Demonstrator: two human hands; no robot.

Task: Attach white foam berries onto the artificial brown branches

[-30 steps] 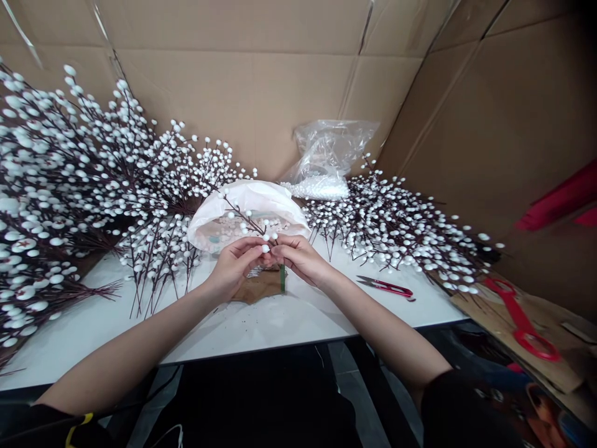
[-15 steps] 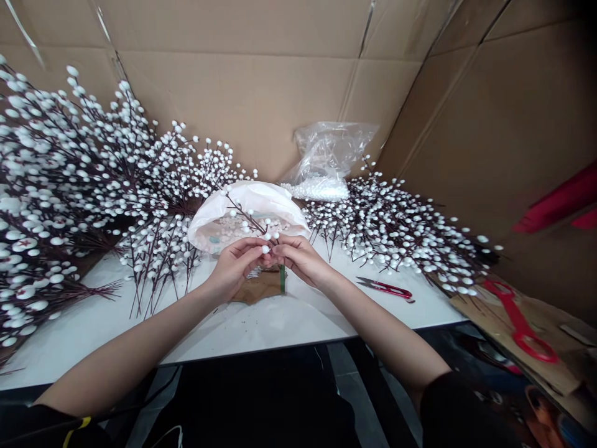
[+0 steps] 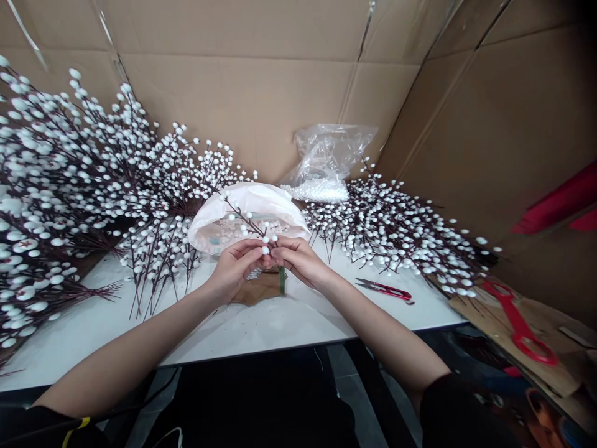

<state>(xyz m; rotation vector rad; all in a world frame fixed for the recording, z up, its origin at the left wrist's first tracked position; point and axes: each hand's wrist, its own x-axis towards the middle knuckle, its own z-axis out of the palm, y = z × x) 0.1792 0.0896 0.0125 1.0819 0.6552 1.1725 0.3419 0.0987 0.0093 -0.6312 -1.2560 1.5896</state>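
Both hands meet over the middle of the table, in front of an open white plastic bag (image 3: pixel 254 196) with loose white berries inside. My left hand (image 3: pixel 236 264) is closed, its thumb and forefinger pinching a white berry (image 3: pixel 265 250). My right hand (image 3: pixel 299 258) is closed on a dark-stemmed berry branch (image 3: pixel 247 219), which leans up and to the left over the bag's mouth. A few white berries sit on the branch. The fingers hide its lower end. Below the hands lies a piece of brown cardboard (image 3: pixel 256 289) with a green edge.
Large bundles of white berry branches (image 3: pixel 93 155) fill the left side. More branches (image 3: pixel 392 224) lie on the right, by a clear plastic bag (image 3: pixel 331 155) of white beads. Red thread snips (image 3: pixel 385 289) rest on the white table (image 3: pixel 261 336). A red tool (image 3: pixel 517 320) lies on cardboard at right.
The branch has tilted slightly, its tip a little lower and further left. Both hands stay in nearly the same place with the same pinch.
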